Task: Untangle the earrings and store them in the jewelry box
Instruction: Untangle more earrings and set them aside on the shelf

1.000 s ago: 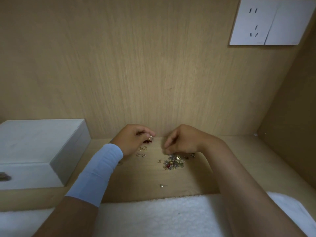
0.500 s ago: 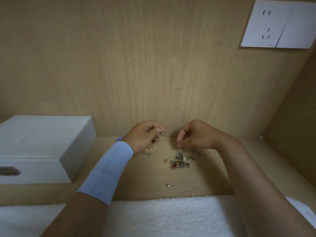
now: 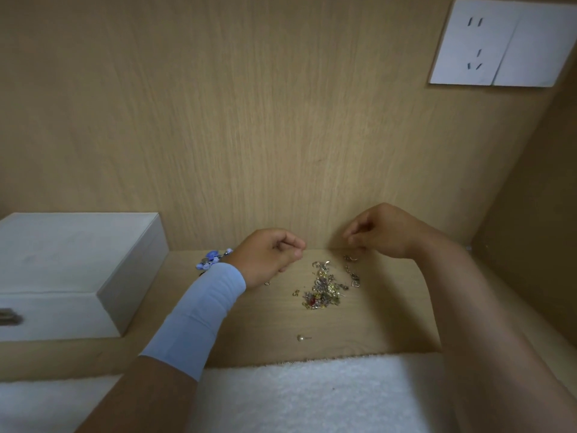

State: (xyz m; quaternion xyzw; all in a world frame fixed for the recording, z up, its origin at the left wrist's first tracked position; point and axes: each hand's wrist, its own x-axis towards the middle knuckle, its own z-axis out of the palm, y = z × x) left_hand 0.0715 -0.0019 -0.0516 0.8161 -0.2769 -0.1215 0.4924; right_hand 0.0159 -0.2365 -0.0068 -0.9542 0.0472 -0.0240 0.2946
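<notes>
While the earrings [image 3: 321, 290] lie heaped on the tabletop [image 3: 374, 323] between the hands, the right hand [image 3: 382, 234] pinches its fingers [image 3: 351, 242] together just above a loose piece [image 3: 351, 258]; can't tell if it grips it. Curled fingers on the left hand [image 3: 268, 256], thumb to forefinger, contents unclear. One stud [image 3: 303, 338] lies near the towel [image 3: 312, 395]. Shut jewelry box [image 3: 78, 260] stands at far left.
</notes>
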